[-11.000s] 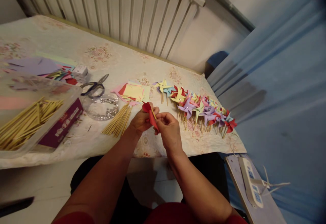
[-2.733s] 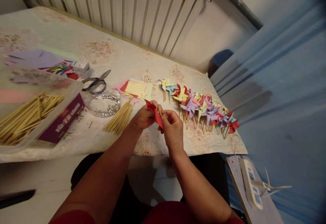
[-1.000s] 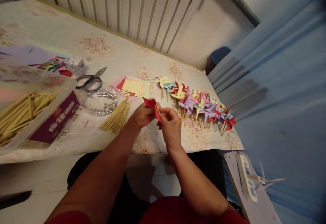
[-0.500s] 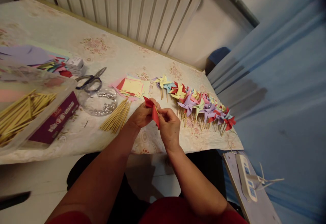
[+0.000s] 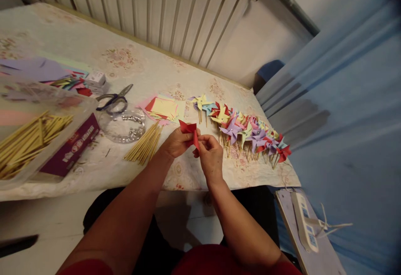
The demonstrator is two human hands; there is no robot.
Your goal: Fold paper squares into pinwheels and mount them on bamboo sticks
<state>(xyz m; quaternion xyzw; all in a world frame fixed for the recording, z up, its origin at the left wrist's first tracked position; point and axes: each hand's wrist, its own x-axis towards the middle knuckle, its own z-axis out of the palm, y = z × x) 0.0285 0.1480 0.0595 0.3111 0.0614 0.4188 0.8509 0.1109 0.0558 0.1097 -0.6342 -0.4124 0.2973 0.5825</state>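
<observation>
Between my two hands is a red paper pinwheel (image 5: 188, 127), its points folded and raised. My left hand (image 5: 177, 142) grips it from the left, fingers closed on the paper. My right hand (image 5: 210, 152) pinches its right side, and the fingertips partly hide the paper. Just left of my hands lies a fanned bundle of thin wooden sticks (image 5: 144, 143). Behind them sits a stack of coloured paper squares (image 5: 163, 108), a yellow one on top. To the right, finished paper pinwheels (image 5: 232, 129) on sticks lie in a crowded row.
A clear round dish (image 5: 122, 127) holds small shiny pieces. Scissors (image 5: 115, 99) lie behind it. At the left stands a clear plastic box (image 5: 78, 99) with more sticks. A power strip (image 5: 304, 220) rests on a lower surface at right, near a blue curtain (image 5: 354, 141).
The red paper has turned and opened out between my hands, now showing a wide folded point toward the left. Both hands have shifted slightly to the right.
</observation>
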